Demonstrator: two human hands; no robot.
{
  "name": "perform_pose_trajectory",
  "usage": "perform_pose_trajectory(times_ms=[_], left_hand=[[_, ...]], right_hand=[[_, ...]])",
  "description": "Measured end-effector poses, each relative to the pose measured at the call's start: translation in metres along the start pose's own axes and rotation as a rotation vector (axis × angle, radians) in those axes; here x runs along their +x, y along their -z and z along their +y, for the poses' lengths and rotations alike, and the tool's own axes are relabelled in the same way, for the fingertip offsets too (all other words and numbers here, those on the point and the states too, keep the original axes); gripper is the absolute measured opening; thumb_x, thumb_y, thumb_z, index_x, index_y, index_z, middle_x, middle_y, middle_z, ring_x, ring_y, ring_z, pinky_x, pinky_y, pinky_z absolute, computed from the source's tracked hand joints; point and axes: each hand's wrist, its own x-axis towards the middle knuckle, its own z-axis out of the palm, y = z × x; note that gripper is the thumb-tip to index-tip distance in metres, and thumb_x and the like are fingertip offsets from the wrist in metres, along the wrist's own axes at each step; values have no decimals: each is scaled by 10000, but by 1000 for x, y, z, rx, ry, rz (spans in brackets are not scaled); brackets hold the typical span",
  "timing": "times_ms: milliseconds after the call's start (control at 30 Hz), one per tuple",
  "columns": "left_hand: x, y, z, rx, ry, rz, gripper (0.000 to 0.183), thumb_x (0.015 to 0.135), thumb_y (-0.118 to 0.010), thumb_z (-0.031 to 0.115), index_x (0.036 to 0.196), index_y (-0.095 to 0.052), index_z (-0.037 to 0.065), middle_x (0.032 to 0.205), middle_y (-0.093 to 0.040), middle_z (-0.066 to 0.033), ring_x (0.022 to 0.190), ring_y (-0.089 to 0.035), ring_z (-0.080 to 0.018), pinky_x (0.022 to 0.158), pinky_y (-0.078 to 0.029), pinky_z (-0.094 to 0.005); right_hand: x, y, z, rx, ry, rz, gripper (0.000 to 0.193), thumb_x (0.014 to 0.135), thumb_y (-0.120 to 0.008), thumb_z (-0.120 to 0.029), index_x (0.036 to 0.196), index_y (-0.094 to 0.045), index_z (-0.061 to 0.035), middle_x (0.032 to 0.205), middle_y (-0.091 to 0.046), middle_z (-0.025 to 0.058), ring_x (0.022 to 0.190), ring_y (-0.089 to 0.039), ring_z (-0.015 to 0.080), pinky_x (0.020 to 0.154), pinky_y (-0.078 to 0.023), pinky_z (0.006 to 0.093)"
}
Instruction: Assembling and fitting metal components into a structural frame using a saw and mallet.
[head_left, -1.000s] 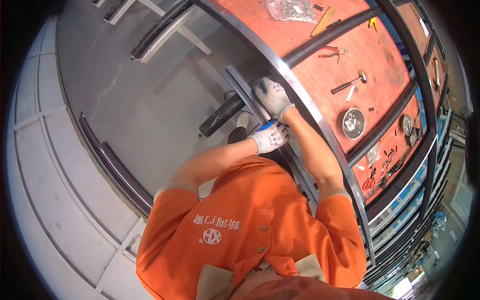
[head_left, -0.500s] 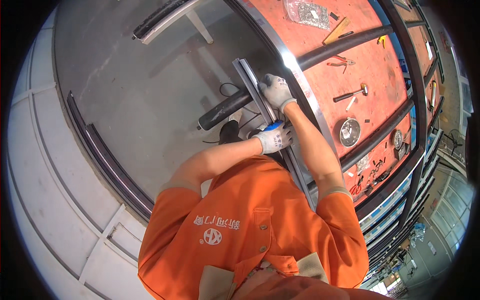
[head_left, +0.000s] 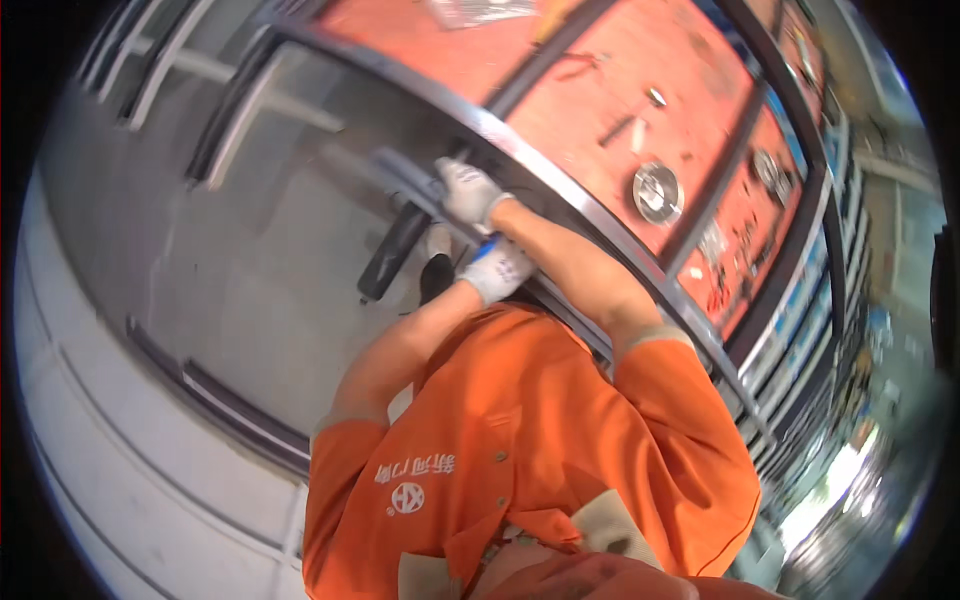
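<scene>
A long grey metal profile (head_left: 407, 180) runs slantwise in front of me, blurred at its far end. My left hand (head_left: 500, 270), in a white glove, is closed around its middle. A small blue patch (head_left: 487, 246) shows at that hand's thumb side; I cannot tell what it is. Farther along, my right hand (head_left: 468, 192), also gloved, rests with curled fingers at the profile's side, close to the table's metal frame (head_left: 500, 130). The right fingertips are partly hidden and smeared.
Beyond the frame lies a red-topped table (head_left: 570, 130) with a round metal bowl (head_left: 658, 193), a hammer (head_left: 630, 120) and dark crossbars (head_left: 715, 185). A padded black bar (head_left: 392, 250) juts out left of my hands. More dark profiles (head_left: 230, 400) lie along the floor's left side.
My view has swung, so the table and frame appear turned and shifted left. Both hands and the profile have moved left in the picture; the profile lies more slanted. Both hands stay on it.
</scene>
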Motion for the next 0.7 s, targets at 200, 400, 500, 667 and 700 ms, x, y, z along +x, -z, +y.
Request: perform_pose_trajectory(times_ms=[200, 400, 500, 667, 700], left_hand=[[10, -26, -5, -1611, 127, 17, 491, 960, -444, 260, 1426, -412, 109, 1441, -422, -147, 1324, -400, -296, 1140, -262, -450], [-11, -121, -71, -2174, -86, -68, 367, 840, -510, 200, 1190, -549, 100, 1172, -552, -144, 1050, -512, -301, 1017, -343, -496], [-6, -158, -82, -2187, -35, -52, 373, 791, -554, 215, 1146, -544, 101, 1115, -554, -134, 1007, -513, -292, 1013, -340, -487], [6, -169, -81, -2209, -130, -211, 489, 688, -671, 199, 1143, -551, 64, 1097, -565, -134, 1006, -524, -312, 1004, -362, -454], [7, -169, -83, -2188, -164, -247, 505, 672, -685, 192, 1141, -549, 63, 1096, -565, -132, 999, -526, -310, 999, -366, -449]], right_hand=[[-49, 0, 35, 18, 20, 203, 279, 876, -539, -165, 1094, -575, 4, 1022, -647, 210, 920, -630, 390, 830, -510, 434], [-172, 154, 30, 171, -323, 499, 296, 932, -555, -222, 1134, -645, -24, 1020, -680, 110, 903, -645, 250, 824, -518, 373], [-228, 172, 188, -107, -613, 688, 290, 905, -582, -217, 1140, -656, -64, 1053, -706, 138, 910, -672, 312, 803, -515, 390], [-246, 168, 317, -358, -820, 439, 327, 925, -512, -328, 1095, -653, -87, 1069, -695, 193, 939, -656, 406, 814, -519, 446], [-247, 165, 331, -419, -835, 379, 338, 929, -497, -343, 1086, -653, -88, 1066, -695, 200, 937, -654, 416, 813, -520, 456]])
